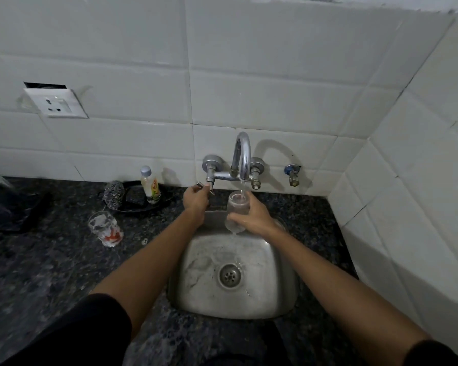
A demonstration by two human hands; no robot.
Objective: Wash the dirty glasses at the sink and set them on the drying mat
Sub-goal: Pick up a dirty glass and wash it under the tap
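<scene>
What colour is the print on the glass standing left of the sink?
Red-orange, low on the clear drinking glass on the dark speckled counter; head view.

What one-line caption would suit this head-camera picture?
Right hand holds a glass under the running tap; left hand grips the tap handle.

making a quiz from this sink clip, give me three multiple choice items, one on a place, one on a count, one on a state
1. Where is the second glass?
A. on the counter left of the sink
B. in the sink
C. on the tap

2. How many glasses are in view?
A. one
B. two
C. four

3. What is the tap doing?
A. running into the held glass
B. dry
C. spraying the wall

Answers:
1 A: it stands on the dark counter, apart from the sink.
2 B: one on the counter, one held glass in the right hand.
3 A: a stream falls into the glass, while the left hand grips the tap handle.
</scene>
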